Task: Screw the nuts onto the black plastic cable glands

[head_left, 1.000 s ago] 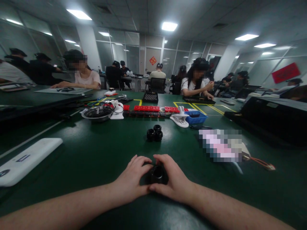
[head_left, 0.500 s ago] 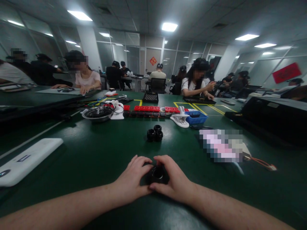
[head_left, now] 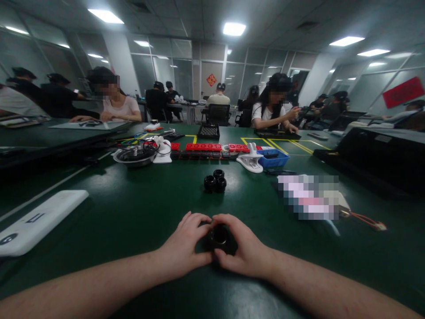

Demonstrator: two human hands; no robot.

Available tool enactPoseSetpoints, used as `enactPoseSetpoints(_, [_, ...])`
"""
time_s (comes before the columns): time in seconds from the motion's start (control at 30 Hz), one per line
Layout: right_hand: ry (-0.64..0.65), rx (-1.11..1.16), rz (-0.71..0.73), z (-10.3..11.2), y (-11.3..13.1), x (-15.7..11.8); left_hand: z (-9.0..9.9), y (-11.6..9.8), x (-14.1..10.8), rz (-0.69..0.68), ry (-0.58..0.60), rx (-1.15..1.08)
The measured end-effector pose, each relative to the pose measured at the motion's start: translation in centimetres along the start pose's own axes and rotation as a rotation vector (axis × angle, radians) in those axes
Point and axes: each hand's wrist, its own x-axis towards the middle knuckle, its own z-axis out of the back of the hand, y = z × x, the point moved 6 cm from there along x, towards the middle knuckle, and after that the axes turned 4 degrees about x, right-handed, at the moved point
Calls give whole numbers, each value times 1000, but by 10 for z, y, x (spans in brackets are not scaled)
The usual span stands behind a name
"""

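My left hand and my right hand curl around a black ring-shaped piece like a small toy tyre, low over the green table. Its round hole faces up towards me. The fingers and thumb of my right hand wrap its right side, while those of my left hand close in from the left. My fingers hide part of its outer edge. Farther forward, three similar black tyres stand in a tight cluster.
White power-bank-like block lies left. Beyond the tyres are a metal bowl, red blocks, a white clip and a blue tray. At right lies a blurred-out packet; people sit across the table.
My right hand has shifted slightly, its thumb now a little farther right. My left hand stays beside the tyre. The view has tilted slightly; the three clustered tyres have not moved on the table.
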Motion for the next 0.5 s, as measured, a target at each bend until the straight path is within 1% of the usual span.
enactPoseSetpoints(0.07, [58, 63, 75, -2, 7, 0, -1, 1, 1, -10, 0, -1])
enactPoseSetpoints(0.13, [84, 70, 112, -2, 11, 0, -2, 1, 1, -17, 5, 1])
enactPoseSetpoints(0.2, [40, 16, 84, 0, 9, 1, -3, 1, 1, -7, 9, 3])
enactPoseSetpoints(0.3, [-32, -50, -11, 3, 0, 2, -2, 0, 1, 12, 16, 1])
enactPoseSetpoints(0.4, [-4, -23, -58, 2, -5, 1, -1, -2, 0, 2, 15, 1])
enactPoseSetpoints(0.5, [48, 52, 9, 0, 2, 1, -1, -2, 0, -14, 19, -4])
